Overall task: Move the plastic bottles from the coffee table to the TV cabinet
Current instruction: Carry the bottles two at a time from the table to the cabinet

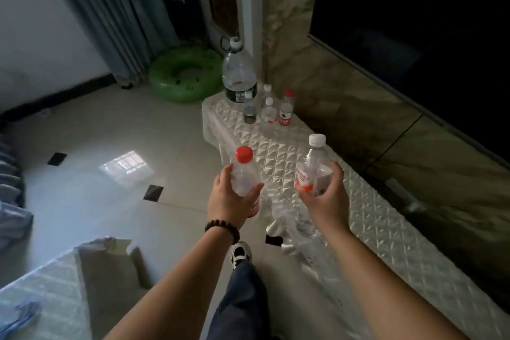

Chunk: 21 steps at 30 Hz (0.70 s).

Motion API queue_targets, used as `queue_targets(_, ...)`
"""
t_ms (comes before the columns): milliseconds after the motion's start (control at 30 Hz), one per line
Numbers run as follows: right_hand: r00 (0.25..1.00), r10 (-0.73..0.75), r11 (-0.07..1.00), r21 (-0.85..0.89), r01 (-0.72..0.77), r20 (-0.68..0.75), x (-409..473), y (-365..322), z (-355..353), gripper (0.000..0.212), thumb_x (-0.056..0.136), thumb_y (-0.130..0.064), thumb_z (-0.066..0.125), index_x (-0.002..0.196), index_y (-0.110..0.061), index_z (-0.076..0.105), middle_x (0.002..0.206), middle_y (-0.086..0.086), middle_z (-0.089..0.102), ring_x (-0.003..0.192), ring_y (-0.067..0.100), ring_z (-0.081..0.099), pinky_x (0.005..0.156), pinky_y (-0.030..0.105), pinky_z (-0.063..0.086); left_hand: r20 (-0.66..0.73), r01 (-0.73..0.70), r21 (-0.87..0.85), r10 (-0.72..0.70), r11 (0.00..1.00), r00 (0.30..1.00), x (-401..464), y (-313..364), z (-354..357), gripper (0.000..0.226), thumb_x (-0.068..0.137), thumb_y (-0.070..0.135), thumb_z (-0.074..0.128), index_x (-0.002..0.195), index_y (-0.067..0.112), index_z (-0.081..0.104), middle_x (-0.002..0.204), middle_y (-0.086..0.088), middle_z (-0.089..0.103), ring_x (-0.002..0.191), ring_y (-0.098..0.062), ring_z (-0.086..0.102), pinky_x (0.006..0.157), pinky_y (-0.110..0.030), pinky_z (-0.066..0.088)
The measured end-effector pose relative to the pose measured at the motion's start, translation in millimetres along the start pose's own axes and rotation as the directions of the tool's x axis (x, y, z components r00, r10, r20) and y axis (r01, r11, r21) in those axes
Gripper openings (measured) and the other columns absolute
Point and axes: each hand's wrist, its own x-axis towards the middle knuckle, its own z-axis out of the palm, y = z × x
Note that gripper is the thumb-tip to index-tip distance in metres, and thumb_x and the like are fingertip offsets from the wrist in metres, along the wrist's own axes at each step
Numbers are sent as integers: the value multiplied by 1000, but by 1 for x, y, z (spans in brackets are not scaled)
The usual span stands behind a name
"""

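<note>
Left hand (230,199): curled round a red-capped bottle (245,174), held upright above the floor just beside the cabinet edge; the palm hides the lower label.
Right hand (325,196): wrapped round a white-capped bottle (311,165) over the TV cabinet (372,215); its base shows blurred below the wrist.
Bottles on cabinet: at the far end stand a large jug (238,72) and four small bottles (269,107), close together; their labels are too small to read.
Cabinet cover: quilted white, cut off at right.
Coffee table (41,292): only a corner shows, lower left.
TV (427,22): dark, details indistinct.
</note>
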Motion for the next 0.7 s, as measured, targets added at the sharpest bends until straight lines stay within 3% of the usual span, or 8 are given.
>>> queue_targets(100, 999, 43, 999, -14, -44, -21, 35, 3, 20, 83, 75, -33, 79, 142, -27, 30, 128, 5, 57, 104, 22, 60, 77, 30, 47, 35, -3, 14, 3, 1000, 999, 48, 0, 12, 86, 57, 72, 64, 131, 32, 43, 124, 5, 55, 110, -16, 56, 89, -45, 53)
queue_targets(233, 994, 95, 995, -34, -96, -47, 85, -1, 48, 84, 74, -32, 80, 141, -23, 31, 125, 9, 59, 96, 18, 57, 73, 27, 44, 92, 8, 38, -11, 999, 996, 115, 1, 24, 79, 66, 60, 72, 132, 30, 42, 125, 3, 55, 109, -18, 57, 90, -45, 53)
queue_targets(333, 989, 133, 990, -48, -136, -60, 119, -1, 66, 84, 74, -35, 81, 141, -24, 31, 126, 9, 60, 103, 23, 61, 74, 26, 44, 137, 18, 70, -27, 997, 990, 162, 0, 34, 80, 69, 54, 74, 136, 26, 41, 130, 1, 53, 113, -19, 55, 93, -44, 50)
queue_targets(567, 975, 219, 974, -47, -220, -33, 201, 15, 103, 83, 73, -31, 81, 140, -23, 33, 122, 7, 59, 97, 16, 56, 76, 24, 42, 176, 69, 149, -95, 986, 980, 252, -9, 67, 77, 71, 53, 74, 135, 26, 41, 129, 1, 56, 112, -20, 57, 91, -39, 51)
queue_targets(700, 966, 258, 965, -50, -257, -1, 253, 37, 131, 83, 71, -25, 83, 139, -23, 35, 102, -2, 53, 88, 13, 52, 76, 24, 42, 150, 142, 169, -168, 975, 974, 292, -21, 95, 76, 70, 48, 77, 134, 28, 41, 126, 1, 59, 112, -22, 58, 90, -38, 50)
